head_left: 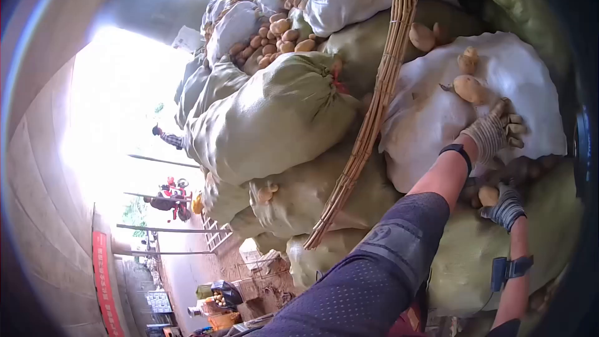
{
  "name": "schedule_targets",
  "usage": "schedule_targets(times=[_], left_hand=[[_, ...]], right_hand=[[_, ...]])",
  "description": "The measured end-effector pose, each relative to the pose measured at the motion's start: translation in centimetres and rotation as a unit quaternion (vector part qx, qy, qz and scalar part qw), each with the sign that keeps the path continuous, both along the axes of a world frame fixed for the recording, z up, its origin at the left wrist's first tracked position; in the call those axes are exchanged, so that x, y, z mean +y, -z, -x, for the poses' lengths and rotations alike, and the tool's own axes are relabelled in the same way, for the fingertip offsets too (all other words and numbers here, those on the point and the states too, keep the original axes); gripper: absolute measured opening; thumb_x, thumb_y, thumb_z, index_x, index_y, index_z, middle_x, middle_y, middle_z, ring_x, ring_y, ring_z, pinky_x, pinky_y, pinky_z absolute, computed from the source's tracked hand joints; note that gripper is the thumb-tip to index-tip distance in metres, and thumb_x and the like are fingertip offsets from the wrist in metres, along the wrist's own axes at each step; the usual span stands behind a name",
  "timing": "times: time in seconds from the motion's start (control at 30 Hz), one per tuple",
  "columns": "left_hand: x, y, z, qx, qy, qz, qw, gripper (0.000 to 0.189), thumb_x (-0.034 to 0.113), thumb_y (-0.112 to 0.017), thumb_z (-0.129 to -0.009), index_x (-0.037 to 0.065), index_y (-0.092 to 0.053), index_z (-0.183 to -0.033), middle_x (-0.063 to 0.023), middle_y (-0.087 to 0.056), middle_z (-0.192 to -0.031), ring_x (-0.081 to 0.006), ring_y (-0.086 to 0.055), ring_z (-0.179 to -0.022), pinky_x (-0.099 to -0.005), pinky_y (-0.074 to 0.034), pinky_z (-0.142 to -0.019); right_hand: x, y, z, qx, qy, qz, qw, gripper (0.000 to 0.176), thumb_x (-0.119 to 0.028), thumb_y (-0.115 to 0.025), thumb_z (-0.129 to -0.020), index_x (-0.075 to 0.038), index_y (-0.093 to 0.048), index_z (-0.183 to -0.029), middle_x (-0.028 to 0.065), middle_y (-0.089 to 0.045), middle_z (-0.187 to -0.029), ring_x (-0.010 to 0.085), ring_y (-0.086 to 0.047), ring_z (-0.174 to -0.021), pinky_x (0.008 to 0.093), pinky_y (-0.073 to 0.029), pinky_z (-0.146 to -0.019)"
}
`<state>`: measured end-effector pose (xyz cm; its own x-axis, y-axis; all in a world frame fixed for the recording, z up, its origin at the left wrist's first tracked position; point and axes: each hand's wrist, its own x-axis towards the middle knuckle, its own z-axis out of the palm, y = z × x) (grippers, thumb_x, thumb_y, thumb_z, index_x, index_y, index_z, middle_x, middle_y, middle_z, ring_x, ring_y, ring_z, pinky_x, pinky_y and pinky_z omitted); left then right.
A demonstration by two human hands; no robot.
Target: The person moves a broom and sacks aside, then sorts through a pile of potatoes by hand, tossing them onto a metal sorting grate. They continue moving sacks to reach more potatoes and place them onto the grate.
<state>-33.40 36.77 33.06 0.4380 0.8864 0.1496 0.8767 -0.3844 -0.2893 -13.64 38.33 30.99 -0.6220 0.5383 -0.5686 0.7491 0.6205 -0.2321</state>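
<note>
My left hand, in a striped glove with beige fingers, rests on a white sack. Its fingers are apart and slightly bent against the cloth. Two potatoes lie on this sack above the hand, the larger potato just beyond the fingertips. Lower down, my right hand, in a grey striped glove, closes around the side of a potato. Around it is a shadowed gap with more potatoes, between the white sack and a green sack. Part of the right hand's grip is hidden.
A bundle of thin sticks crosses the pile of sacks. A tied green sack and loose potatoes lie further left. The view is tilted sideways; a distant person, a red motorcycle and a red banner show at left.
</note>
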Motion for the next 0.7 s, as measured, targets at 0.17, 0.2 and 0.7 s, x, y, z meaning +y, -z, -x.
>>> schedule_targets(times=[0.17, 0.2, 0.7], left_hand=[[-0.6, -0.4, 0.1, 0.032, 0.007, -0.055, 0.998, 0.068, 0.065, -0.068, -0.074, 0.035, -0.055, -0.134, 0.0080, -0.036, -0.152, -0.0156, -0.024, -0.146, -0.0636, -0.010, -0.117], [-0.4, -0.8, 0.1, 0.040, 0.015, -0.065, 0.997, 0.068, 0.065, -0.068, -0.075, 0.035, -0.056, -0.134, 0.0080, -0.036, -0.152, -0.0154, -0.025, -0.146, -0.0634, -0.010, -0.117], [-0.9, -2.4, -1.7, -0.047, -0.054, 0.093, 0.993, 0.078, 0.053, -0.075, -0.074, 0.019, -0.052, -0.140, -0.0066, -0.034, -0.157, -0.0270, -0.028, -0.146, -0.0602, -0.012, -0.119]], right_hand=[[3.5, 3.1, -4.4, 0.231, 0.098, 0.119, 0.961, 0.078, -0.042, -0.089, -0.065, 0.004, -0.059, -0.119, 0.0221, -0.063, -0.116, 0.0317, -0.061, -0.109, 0.0391, -0.048, -0.098], [4.5, 2.7, -5.6, 0.308, 0.128, 0.263, 0.905, 0.065, -0.046, -0.082, -0.074, 0.001, -0.059, -0.114, 0.0146, -0.062, -0.109, 0.0239, -0.061, -0.096, 0.0352, -0.050, -0.087], [-18.5, -0.9, -30.0, -0.629, -0.518, -0.450, -0.365, 0.060, -0.051, -0.056, -0.096, -0.004, -0.052, -0.132, 0.0165, -0.054, -0.134, 0.0402, -0.053, -0.120, 0.0473, -0.057, -0.087]])
